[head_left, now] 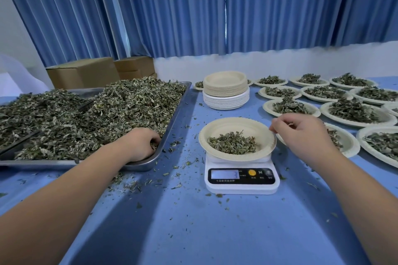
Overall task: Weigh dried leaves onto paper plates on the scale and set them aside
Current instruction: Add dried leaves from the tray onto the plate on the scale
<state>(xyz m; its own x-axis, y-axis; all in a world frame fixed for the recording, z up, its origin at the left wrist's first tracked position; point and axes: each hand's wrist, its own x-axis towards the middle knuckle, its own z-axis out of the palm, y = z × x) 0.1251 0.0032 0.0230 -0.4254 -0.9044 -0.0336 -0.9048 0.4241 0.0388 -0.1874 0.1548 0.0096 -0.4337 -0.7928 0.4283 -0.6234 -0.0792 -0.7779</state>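
Scale [241,176] is standing at near centre on the blue table [193,232], its display too blurred to read. Paper plate [237,126] is sitting on the scale platform, carrying a small leaf portion [232,142] in its middle. The right hand [301,133] is reaching in from the right, fingers curled, thumb and forefinger pinching the plate's right rim. The left hand [141,144] is lying knuckles-up in the near right corner of the metal tray [172,118], fingers curling down into the dried leaves [97,114] and closing on a clump. The tray is standing left of the scale, heaped full. A stack of empty plates [226,90] is sitting beyond the scale. Filled plates [353,112] are lying in rows at far right. Leaf crumbs are littering the table around the scale.
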